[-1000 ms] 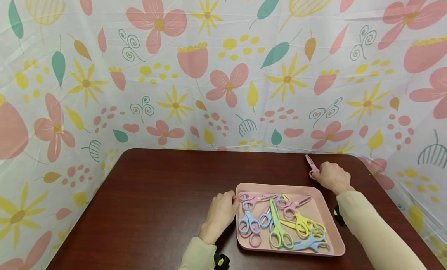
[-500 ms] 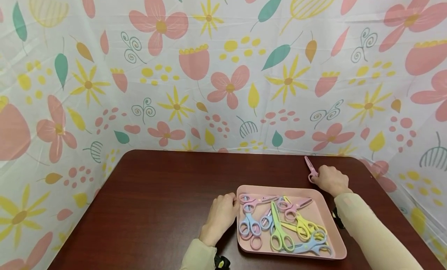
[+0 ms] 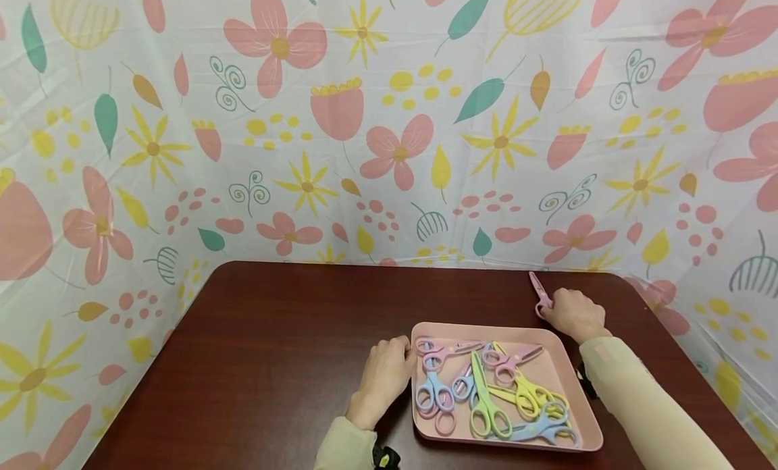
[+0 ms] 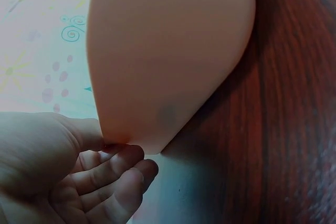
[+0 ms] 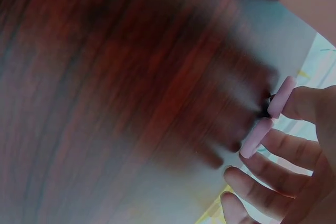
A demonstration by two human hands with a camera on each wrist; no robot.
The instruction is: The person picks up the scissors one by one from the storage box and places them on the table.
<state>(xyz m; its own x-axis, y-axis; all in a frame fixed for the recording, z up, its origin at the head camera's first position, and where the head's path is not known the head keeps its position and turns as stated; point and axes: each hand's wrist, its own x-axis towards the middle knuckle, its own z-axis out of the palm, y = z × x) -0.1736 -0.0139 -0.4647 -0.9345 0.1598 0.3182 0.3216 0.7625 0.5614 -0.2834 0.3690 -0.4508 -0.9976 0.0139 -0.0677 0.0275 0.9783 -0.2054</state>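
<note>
Pinching pink scissors by the handles, the right hand is holding them past the far-right corner of the pink tray; the left hand is gripping its left rim.

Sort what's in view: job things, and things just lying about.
Likely in the job:
pink scissors, pinched by the right hand
pink tray, held by the left hand
scissors inside the tray

Likely just surroundings:
table
floral cloth
black wristbands

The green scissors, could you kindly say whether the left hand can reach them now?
Probably yes, once the left hand lets go of the tray: the green scissors lie on top, uncovered.
</note>
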